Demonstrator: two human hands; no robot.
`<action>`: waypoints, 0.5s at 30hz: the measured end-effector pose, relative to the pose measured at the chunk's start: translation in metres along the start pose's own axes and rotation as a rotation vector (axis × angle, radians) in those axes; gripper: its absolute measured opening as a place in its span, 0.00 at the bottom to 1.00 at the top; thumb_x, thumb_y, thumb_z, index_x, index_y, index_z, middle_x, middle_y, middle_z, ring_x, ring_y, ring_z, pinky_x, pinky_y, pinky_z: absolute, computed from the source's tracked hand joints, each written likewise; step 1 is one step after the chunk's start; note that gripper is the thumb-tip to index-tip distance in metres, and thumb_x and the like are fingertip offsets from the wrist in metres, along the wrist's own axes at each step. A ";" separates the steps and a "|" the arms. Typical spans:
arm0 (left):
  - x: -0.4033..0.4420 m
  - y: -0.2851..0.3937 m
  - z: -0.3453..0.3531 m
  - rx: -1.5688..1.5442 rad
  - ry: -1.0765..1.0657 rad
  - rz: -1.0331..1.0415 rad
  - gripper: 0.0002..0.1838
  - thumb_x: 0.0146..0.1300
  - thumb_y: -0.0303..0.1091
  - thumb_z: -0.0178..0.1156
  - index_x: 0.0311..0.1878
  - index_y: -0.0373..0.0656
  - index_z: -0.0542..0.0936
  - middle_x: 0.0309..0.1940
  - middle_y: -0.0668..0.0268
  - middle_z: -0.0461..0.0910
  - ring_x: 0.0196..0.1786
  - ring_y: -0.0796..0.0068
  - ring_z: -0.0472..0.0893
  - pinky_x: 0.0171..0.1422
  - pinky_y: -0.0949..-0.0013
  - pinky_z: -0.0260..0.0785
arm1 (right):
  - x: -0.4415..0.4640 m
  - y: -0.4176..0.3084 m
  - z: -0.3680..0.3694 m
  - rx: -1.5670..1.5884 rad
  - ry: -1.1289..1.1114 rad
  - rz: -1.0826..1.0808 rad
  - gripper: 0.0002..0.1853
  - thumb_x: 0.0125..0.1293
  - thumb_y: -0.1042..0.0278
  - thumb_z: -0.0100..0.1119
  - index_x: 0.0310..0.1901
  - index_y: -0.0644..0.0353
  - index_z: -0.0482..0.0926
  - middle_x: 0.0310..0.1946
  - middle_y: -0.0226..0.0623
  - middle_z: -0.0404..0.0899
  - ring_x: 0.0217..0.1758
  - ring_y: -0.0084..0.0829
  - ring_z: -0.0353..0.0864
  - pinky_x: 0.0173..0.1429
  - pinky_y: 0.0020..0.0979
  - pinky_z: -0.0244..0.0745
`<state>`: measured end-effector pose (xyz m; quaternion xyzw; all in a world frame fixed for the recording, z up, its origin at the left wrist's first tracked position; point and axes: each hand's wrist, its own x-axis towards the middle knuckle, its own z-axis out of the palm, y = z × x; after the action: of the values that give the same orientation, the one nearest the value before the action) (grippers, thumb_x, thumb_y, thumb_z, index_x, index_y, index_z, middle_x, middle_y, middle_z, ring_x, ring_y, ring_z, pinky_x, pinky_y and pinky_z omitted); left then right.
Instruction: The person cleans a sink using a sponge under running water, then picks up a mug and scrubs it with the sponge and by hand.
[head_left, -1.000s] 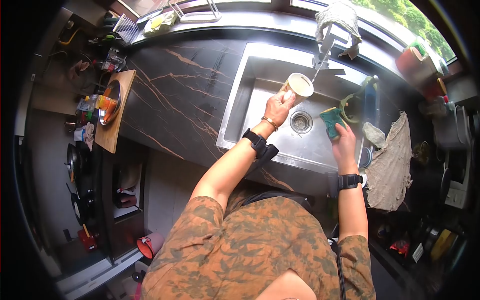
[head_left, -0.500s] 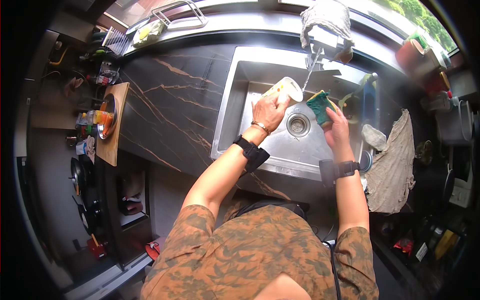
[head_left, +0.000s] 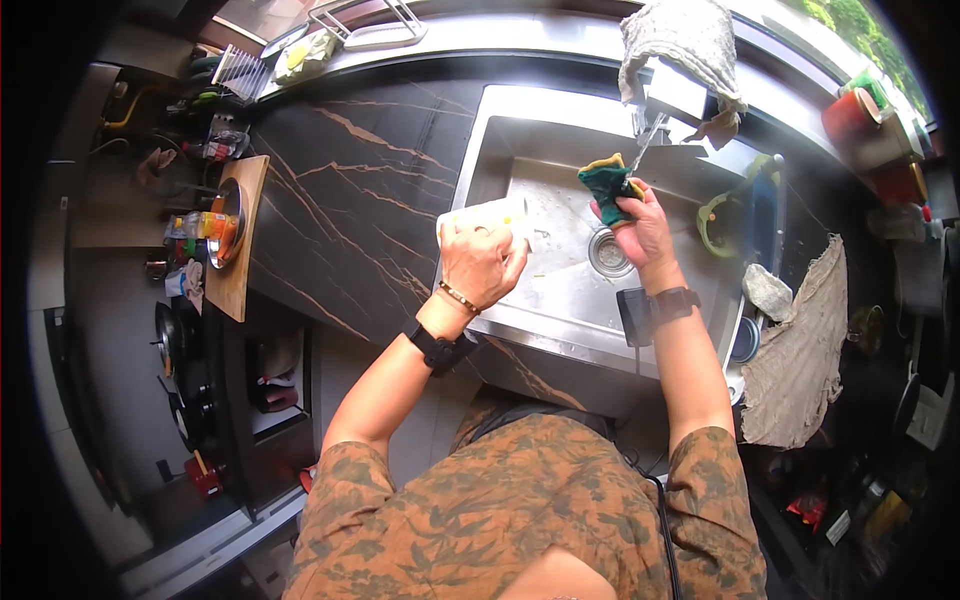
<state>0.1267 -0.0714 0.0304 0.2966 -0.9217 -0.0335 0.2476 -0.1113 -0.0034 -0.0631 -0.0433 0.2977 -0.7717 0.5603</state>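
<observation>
We see the right hand (head_left: 645, 232) with thumb and fingers closed on a green sponge (head_left: 604, 190), its yellow edge turned up, right where the stream of water (head_left: 655, 135) comes down, above and just beside the drain (head_left: 608, 253). Our left hand (head_left: 480, 265) has its fingers curled around a white cup (head_left: 486, 213), tilted sideways over the left rim of the sink (head_left: 545, 292); we cannot tell how its mouth is angled. As we judge it, the step in hand is wetting the sponge, and we would do it best by squeezing and loosening our grip in turn, letting the flow soak through rather than glance off the surface. We should keep the cup firmly held, since wet sides may slip, and bring it inward so that drips land in the basin, not on the dark counter (head_left: 350, 190). Compared with 0.5 s ago, the 2 hands have parted: the cup has gone from the middle of the basin to its left side, while the sponge has moved up and left, from beside the stream to meet it, and looks more bunched.
</observation>
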 end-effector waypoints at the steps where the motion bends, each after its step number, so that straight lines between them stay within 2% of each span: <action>1: -0.004 -0.001 -0.002 -0.025 0.003 -0.018 0.15 0.53 0.39 0.65 0.16 0.50 0.73 0.16 0.67 0.74 0.24 0.64 0.75 0.44 0.59 0.57 | 0.004 -0.002 0.000 0.047 -0.012 0.026 0.15 0.66 0.83 0.47 0.54 0.60 0.70 0.51 0.45 0.76 0.55 0.45 0.79 0.59 0.56 0.76; 2: -0.009 0.000 -0.004 -0.051 0.004 -0.037 0.15 0.53 0.39 0.65 0.15 0.50 0.72 0.15 0.68 0.74 0.24 0.64 0.75 0.44 0.59 0.57 | 0.008 -0.004 0.000 0.093 -0.023 0.054 0.16 0.66 0.84 0.47 0.53 0.58 0.70 0.51 0.45 0.76 0.56 0.46 0.78 0.60 0.59 0.75; 3: -0.011 0.005 -0.009 -0.049 -0.032 -0.078 0.16 0.52 0.38 0.66 0.15 0.49 0.71 0.16 0.67 0.73 0.24 0.64 0.74 0.45 0.60 0.57 | 0.011 -0.006 0.003 0.138 -0.039 0.107 0.21 0.66 0.85 0.45 0.58 0.53 0.67 0.52 0.45 0.75 0.58 0.46 0.76 0.61 0.62 0.73; 7: -0.024 0.013 -0.013 -0.035 -0.096 -0.140 0.15 0.53 0.39 0.67 0.18 0.47 0.73 0.19 0.66 0.77 0.28 0.62 0.76 0.42 0.61 0.57 | 0.014 -0.012 0.022 0.150 -0.118 0.143 0.24 0.69 0.82 0.47 0.65 0.53 0.62 0.55 0.42 0.74 0.59 0.44 0.76 0.63 0.62 0.71; 10: -0.028 0.017 -0.006 -0.038 -0.077 -0.135 0.15 0.54 0.40 0.67 0.18 0.48 0.72 0.18 0.67 0.76 0.27 0.62 0.75 0.41 0.61 0.56 | 0.008 -0.016 0.025 0.135 -0.090 0.133 0.24 0.70 0.79 0.50 0.65 0.55 0.61 0.56 0.42 0.74 0.59 0.42 0.77 0.63 0.61 0.72; 12: -0.026 0.025 -0.003 -0.018 -0.103 -0.133 0.16 0.54 0.40 0.67 0.18 0.48 0.72 0.18 0.68 0.75 0.27 0.63 0.75 0.42 0.61 0.56 | 0.004 -0.021 0.019 0.085 -0.153 0.133 0.23 0.69 0.79 0.53 0.64 0.57 0.62 0.55 0.41 0.75 0.57 0.40 0.79 0.62 0.56 0.75; 15: -0.017 0.033 0.020 -0.143 -0.019 -0.129 0.18 0.57 0.40 0.65 0.18 0.46 0.70 0.18 0.65 0.73 0.27 0.59 0.74 0.44 0.59 0.60 | -0.007 -0.035 0.018 0.068 -0.178 0.126 0.22 0.67 0.81 0.55 0.60 0.58 0.66 0.52 0.40 0.77 0.56 0.39 0.80 0.60 0.50 0.78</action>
<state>0.1116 -0.0358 0.0126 0.3368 -0.8983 -0.1177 0.2565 -0.1310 0.0025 -0.0287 -0.0738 0.2225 -0.7377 0.6331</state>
